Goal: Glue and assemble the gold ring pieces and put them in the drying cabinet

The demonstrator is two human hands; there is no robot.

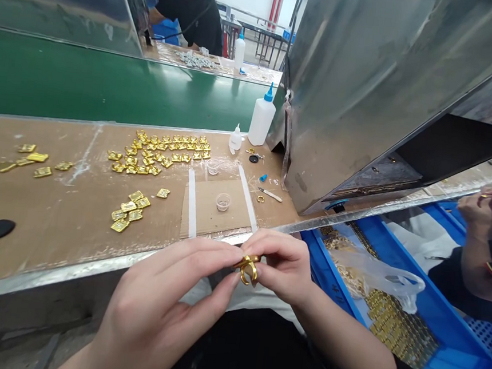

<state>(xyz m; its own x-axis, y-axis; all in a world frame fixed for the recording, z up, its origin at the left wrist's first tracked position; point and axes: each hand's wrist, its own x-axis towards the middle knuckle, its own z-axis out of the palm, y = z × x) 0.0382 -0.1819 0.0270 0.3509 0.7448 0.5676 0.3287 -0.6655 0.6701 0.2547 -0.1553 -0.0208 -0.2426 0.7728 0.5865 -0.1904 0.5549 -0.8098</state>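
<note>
A gold-coloured ring (pixel 247 272) with a flat gold top is pinched between both my hands, just off the table's front edge. My left hand (pixel 176 296) grips its left side between thumb and forefinger. On the other side, the fingertips of my right hand (pixel 284 265) close on it; they partly hide its top. Beyond my hands, a small clear cup (pixel 223 202) stands on a cardboard piece (pixel 204 218) held by white tape strips. Several square gold pieces (pixel 134 204) lie loose to the left, and many more gold pieces (pixel 180 144) are set in rough rows behind.
A squeeze bottle (pixel 262 120) and a smaller dropper bottle (pixel 235 140) stand near a metal housing (pixel 358 85). A small knife (pixel 271 195) lies nearby. Blue trays (pixel 450 363) of gold pieces are at right. One co-worker (pixel 196 16) sits across the green belt (pixel 108 86); another's hands (pixel 485 205) show at right.
</note>
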